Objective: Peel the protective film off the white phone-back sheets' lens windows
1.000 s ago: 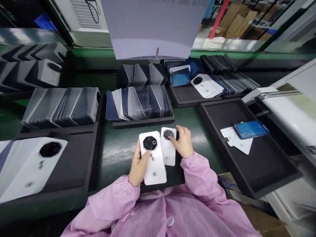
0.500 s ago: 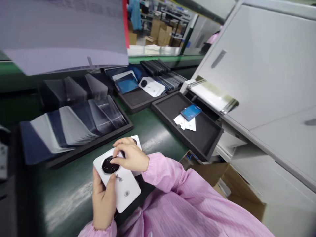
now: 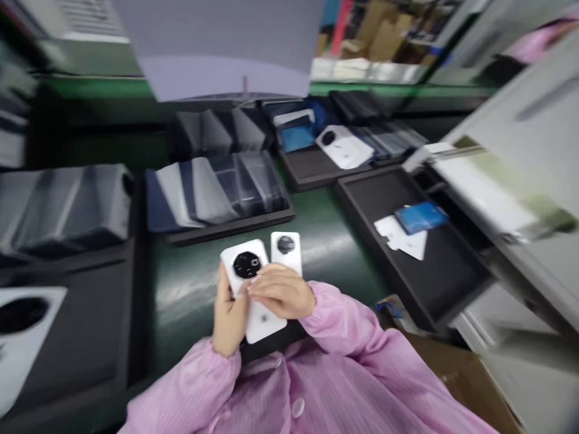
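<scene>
My left hand [image 3: 228,313] grips a white phone back cover [image 3: 246,265] with a round black camera ring, held face up just above the green bench. My right hand [image 3: 280,295] lies across the middle of that cover, fingers pressed on its face. A second white cover [image 3: 286,248] with a smaller dark camera hole lies flat on the bench just right of the held one, partly under my right hand. The picture is blurred by head motion.
Black trays of upright sheets [image 3: 217,193] stand behind the hands. A black tray [image 3: 434,283] to the right holds a blue film piece [image 3: 418,217] on white sheets. A far tray holds another white cover [image 3: 341,147]. A grey machine [image 3: 520,181] is on the right; a cardboard box [image 3: 456,374] below.
The view has swung back left from the machine. My right hand has slid from the camera ring down onto the cover's middle. The left hand keeps its grip.
</scene>
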The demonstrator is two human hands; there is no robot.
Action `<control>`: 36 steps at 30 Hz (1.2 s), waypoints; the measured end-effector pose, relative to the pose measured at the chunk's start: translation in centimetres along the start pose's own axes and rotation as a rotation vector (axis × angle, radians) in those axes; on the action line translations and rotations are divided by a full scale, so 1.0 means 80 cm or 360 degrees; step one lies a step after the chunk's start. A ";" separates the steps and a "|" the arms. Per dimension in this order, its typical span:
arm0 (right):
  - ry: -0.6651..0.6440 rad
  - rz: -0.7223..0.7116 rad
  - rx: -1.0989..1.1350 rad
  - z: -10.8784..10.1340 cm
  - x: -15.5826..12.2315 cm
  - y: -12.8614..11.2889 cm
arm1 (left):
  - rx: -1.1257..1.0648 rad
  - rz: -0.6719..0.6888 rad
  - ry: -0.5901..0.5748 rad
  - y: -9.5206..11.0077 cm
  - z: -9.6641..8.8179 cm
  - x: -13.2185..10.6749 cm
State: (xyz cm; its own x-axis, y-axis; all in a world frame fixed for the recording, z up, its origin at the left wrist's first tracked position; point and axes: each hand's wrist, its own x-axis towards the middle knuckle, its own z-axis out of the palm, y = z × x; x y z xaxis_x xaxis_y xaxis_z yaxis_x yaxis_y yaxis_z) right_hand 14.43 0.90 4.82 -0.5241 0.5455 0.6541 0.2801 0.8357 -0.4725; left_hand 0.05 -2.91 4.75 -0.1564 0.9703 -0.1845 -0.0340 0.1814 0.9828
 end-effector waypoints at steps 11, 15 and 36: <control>0.0169 -0.0111 0.0220 -0.006 0.016 -0.002 | -0.0090 0.0021 0.0041 -0.004 0.000 0.007; 0.0148 -0.0097 0.0267 -0.005 0.014 -0.001 | -0.0109 0.0017 0.0034 -0.006 -0.001 0.007; 0.0059 0.0748 -0.0151 -0.011 0.017 0.002 | -0.0396 -0.0189 -0.0007 -0.002 0.003 0.004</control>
State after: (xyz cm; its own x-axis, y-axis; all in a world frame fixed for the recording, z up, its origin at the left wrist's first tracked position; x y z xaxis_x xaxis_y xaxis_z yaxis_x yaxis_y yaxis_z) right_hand 14.48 1.84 6.10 -0.2949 0.8659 0.4040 0.5526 0.4995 -0.6672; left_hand 0.20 -2.58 4.56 -0.1323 0.9453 -0.2981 -0.2933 0.2499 0.9228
